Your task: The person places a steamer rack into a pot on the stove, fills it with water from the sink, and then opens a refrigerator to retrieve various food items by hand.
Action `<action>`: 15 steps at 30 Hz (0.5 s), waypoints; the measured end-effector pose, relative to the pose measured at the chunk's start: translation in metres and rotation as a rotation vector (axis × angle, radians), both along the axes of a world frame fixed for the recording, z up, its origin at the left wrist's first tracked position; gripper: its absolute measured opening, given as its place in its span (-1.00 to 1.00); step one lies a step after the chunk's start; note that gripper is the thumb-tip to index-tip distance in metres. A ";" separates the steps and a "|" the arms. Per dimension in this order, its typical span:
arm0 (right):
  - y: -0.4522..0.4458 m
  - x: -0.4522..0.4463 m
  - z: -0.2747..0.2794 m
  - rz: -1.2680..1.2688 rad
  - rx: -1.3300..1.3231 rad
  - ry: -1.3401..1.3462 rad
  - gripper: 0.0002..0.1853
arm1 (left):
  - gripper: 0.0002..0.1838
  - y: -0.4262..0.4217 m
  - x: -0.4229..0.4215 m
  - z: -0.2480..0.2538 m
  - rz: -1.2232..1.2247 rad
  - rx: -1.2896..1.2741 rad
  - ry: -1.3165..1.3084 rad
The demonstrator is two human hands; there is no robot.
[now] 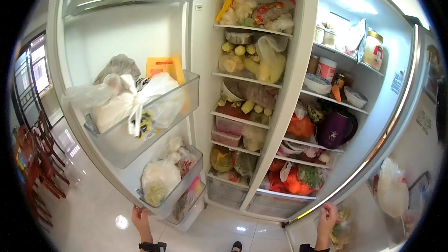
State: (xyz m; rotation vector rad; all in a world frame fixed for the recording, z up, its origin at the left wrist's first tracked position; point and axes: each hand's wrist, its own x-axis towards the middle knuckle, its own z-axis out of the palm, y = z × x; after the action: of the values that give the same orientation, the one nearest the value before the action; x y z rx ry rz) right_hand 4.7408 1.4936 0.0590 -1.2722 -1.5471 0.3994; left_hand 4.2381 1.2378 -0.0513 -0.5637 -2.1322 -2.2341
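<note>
Low on the left, my left hand point(141, 220) is closed at the bottom edge of the open left refrigerator door point(116, 32), its fingers curled against the edge. Above it, a door bin point(190, 171) holds white bags of food point(160, 177). My right hand point(327, 217) is raised at the lower right with its fingers curled in, in front of the open right door point(368, 205). Whatever lies inside those fingers is hidden. A bag of greens point(342, 228) shows behind that hand.
The middle shelves point(247, 74) carry bagged vegetables, bowls and plastic boxes. On the right are jars, bowls point(317, 84), a dark purple jug point(337, 128) and red bags point(294, 181). Wooden chairs point(35, 158) stand at far left on the shiny tiled floor point(93, 200).
</note>
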 end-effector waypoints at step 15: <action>0.121 -0.089 0.045 0.517 0.120 -0.167 -0.76 | -0.81 0.212 0.143 0.155 -0.123 0.054 0.331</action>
State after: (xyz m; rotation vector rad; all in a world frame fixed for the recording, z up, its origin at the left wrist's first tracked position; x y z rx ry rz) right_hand 4.6514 1.6141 0.1036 -0.8170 -2.0131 0.5257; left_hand 4.3813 1.4502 0.1038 -1.0064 -1.9151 -2.0681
